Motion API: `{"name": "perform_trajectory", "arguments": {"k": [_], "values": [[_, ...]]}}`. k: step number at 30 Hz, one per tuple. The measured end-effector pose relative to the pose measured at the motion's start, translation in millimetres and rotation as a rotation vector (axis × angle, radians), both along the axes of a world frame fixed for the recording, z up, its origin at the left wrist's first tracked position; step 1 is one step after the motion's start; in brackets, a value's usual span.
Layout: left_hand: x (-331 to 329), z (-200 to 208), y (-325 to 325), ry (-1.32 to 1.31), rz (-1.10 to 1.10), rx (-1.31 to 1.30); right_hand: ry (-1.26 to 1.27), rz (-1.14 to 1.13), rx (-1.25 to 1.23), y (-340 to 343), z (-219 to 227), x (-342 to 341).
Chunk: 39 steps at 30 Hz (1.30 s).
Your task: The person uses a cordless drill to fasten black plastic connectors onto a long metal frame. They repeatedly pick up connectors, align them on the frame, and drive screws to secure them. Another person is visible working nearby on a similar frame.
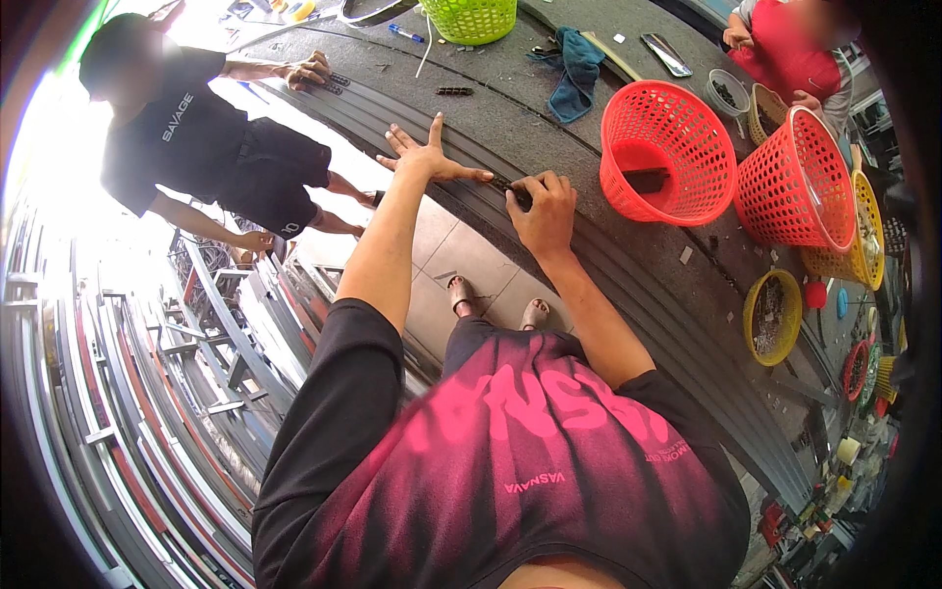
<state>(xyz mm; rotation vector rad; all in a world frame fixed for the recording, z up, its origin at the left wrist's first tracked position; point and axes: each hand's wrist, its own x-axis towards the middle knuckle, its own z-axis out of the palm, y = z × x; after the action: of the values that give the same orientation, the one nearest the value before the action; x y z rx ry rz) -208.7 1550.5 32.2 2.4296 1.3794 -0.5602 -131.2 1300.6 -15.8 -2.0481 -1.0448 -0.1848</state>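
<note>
My left hand (429, 159) lies with its fingers spread over long dark grey metal profiles (677, 339) along the near edge of the table. Its thumb stretches toward my right hand (546, 211), whose fingers are curled around a small black part (519, 194) on the profiles. Much of that part is hidden by the fingers, so its exact kind does not show. Another short black piece (453, 91) lies on the table beyond my left hand.
Red baskets (613, 128) (785, 182) and a yellow bowl (751, 339) stand to the right. A green basket (471, 20), blue cloth (574, 74) and phone (667, 54) occupy the far side. A co-worker's hand (309, 71) rests at the left end; another person (790, 59) is across.
</note>
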Motion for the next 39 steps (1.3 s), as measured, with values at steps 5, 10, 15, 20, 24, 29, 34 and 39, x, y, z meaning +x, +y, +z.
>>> {"name": "perform_trajectory", "arguments": {"k": [5, 10, 15, 20, 24, 29, 34, 39], "values": [[0, 2, 0, -0.002, 0.004, -0.006, -0.007, -0.001, 0.010, 0, -1, 1], [0, -1, 0, 0.000, -0.007, 0.015, -0.007, -0.007, 0.009, 1, -1, 1], [-1, -3, 2, 0.005, -0.019, 0.016, -0.014, -0.011, 0.016, 2, -2, 0], [-3, -4, -1, -0.010, -0.019, 0.029, -0.002, 0.008, 0.014, 0, -1, 2], [-13, -6, -1, -0.109, -0.036, 0.043, 0.023, 0.041, 0.044, -4, 6, 2], [-34, -7, -1, -0.274, -0.036, 0.023, 0.224, 0.060, 0.134, -6, 18, 6], [-54, -14, -6, -0.415, -0.182, 0.276, 0.329, -0.021, 0.084, 4, 31, 11], [-70, -8, 13, -0.452, -0.309, 0.287, 0.294, -0.088, -0.048, 42, 52, 20]]}}
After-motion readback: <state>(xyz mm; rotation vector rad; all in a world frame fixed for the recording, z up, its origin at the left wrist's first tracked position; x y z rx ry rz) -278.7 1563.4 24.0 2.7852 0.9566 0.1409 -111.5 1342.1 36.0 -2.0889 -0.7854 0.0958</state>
